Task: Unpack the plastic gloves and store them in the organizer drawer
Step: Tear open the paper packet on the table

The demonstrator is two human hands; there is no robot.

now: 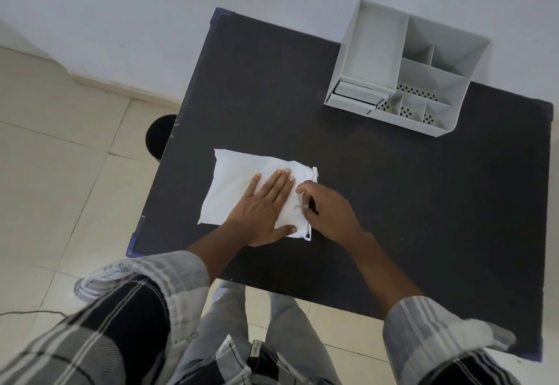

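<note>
Two hands on white glove packet (242,182), near-left of black table (393,203), well apart from organizer (402,67): left hand (266,209) flat, gripping nothing; right hand (326,212) pinching right edge; judged light, soft, slippery — hold by edge seam.

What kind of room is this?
Probably a plain room at home or in an office, though that's a guess. There's a small black table against a bare white wall, a tiled floor, and a grey organizer on the table.
</note>
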